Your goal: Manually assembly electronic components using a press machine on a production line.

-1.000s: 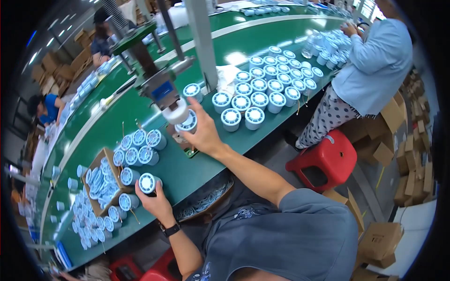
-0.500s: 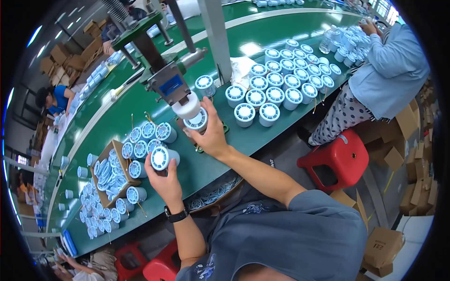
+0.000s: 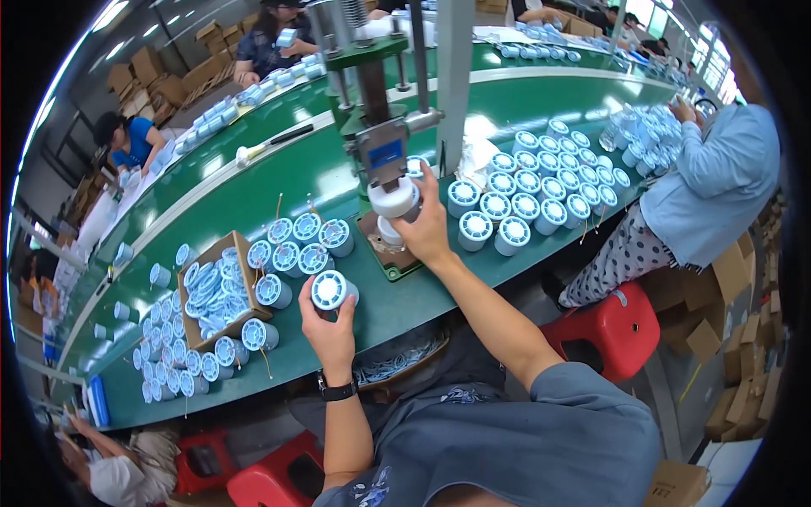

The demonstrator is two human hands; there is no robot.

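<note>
Left hand (image 3: 329, 334): thumb and fingers closed about a light-blue cylinder (image 3: 330, 291), pinching it from both sides. The piece sits between thumb and fingertips, its capped end clear of them, near the front edge of the green table (image 3: 380, 317). Cap faces up, towards the wearer's head. Long axis tilted: a strip of side wall shows to the right of the cap, so the body runs off down and rightward from it; lower end hidden by the hand. Appearance: pale blue wall, plain white disc at the cap's centre, ring of blue slots around it.

Right hand (image 3: 425, 230): raised at the press (image 3: 384, 152), thumb and fingers apart on the near side of its white block (image 3: 390, 201). A second cylinder (image 3: 413, 199) shows as a bluish sliver between hand and block; its axis cannot be read, nor whether the fingers pinch it. Below the block, a white round piece (image 3: 390, 231) on the base plate (image 3: 399, 272).

To the left, a cardboard box (image 3: 247, 269) of pale-blue coils.
</note>
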